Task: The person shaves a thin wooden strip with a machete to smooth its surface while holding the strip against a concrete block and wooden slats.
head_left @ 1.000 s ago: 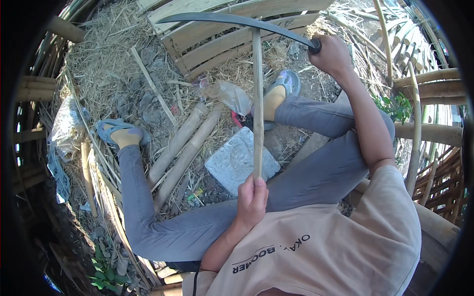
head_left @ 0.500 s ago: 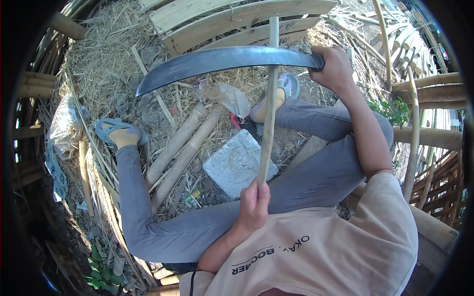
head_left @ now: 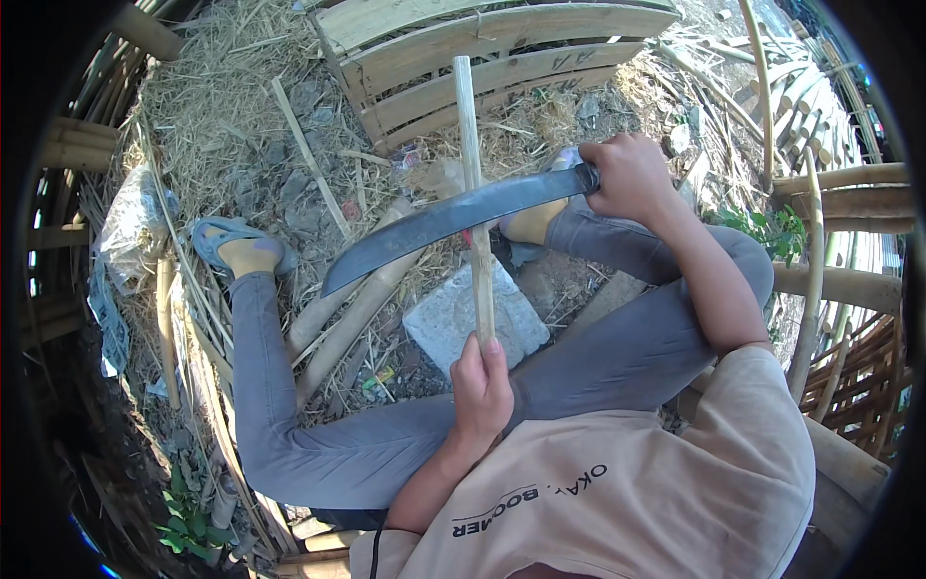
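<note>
My left hand (head_left: 482,386) is closed round the lower end of a pale wooden stick (head_left: 485,289), which points up and away from me. In my right hand (head_left: 632,177) is the dark handle of a machete (head_left: 439,224). Its long curved blade reaches to the left across the stick, above my left hand, and hides a short part of it. From this angle I cannot tell whether the blade touches the stick. Beneath the stick, a square grey stone block (head_left: 434,328) rests on the ground between my legs.
A slatted wooden crate (head_left: 502,68) stands at the far side. Two bamboo poles (head_left: 352,333) lie left of the block. Straw (head_left: 217,106) covers the ground at the far left. Clear plastic (head_left: 135,227) hangs by the left fence, and cut bamboo (head_left: 805,101) is piled at the far right.
The machete has come nearer to me, lower along the stick, its tip shifting right and down. The stick has swung left at its far end, and my left hand has moved slightly.
</note>
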Motion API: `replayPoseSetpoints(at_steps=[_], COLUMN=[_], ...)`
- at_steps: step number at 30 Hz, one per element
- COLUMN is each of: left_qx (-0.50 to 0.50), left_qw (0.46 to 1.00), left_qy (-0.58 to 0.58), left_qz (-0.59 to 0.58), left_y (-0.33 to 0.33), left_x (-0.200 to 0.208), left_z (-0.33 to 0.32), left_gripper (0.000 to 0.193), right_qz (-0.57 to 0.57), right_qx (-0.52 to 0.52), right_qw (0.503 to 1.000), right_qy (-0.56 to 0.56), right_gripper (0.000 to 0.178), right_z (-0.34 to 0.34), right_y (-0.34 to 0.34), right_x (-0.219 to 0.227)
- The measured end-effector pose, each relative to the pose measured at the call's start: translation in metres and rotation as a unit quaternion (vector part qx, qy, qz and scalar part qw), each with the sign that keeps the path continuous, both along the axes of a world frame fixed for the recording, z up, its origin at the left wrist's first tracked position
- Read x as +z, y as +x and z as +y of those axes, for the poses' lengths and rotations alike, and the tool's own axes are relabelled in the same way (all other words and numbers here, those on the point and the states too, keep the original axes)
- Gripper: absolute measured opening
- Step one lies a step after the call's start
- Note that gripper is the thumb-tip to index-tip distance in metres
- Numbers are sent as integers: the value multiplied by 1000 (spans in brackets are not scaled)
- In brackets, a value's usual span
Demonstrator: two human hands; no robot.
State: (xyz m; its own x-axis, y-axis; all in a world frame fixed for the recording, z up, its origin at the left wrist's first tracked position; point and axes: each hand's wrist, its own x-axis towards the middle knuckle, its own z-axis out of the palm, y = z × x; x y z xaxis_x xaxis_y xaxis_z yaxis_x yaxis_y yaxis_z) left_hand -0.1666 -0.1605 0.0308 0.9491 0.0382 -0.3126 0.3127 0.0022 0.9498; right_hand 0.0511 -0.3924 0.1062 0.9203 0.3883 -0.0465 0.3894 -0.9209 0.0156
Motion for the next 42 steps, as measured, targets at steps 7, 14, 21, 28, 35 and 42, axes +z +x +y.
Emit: replayPoseSetpoints(at_steps=[7,14,21,28,35,42], left_qx=[10,17,17,-38,5,13], left_qw=[995,992,978,906,953,989], left_qy=[-97,-124,-202,-395,-284,-144], left_qz=[24,29,42,148,108,30], left_y=[1,8,16,23,16,17], left_x=[3,5,19,19,17,14], left_z=[4,10,9,34,19,25], left_gripper=[30,30,27,26,23,21], right_qz=[0,17,4,11,27,41], right_qx=[7,-12,-15,-22,-13,-26], right_qw=[999,999,998,999,997,992], right_qy=[37,47,67,46,75,116], right_gripper=[28,29,27,26,22,16], right_z=[4,3,1,1,9,11], right_y=[0,1,2,2,0,-3], right_x=[-1,1,-2,-2,-4,0])
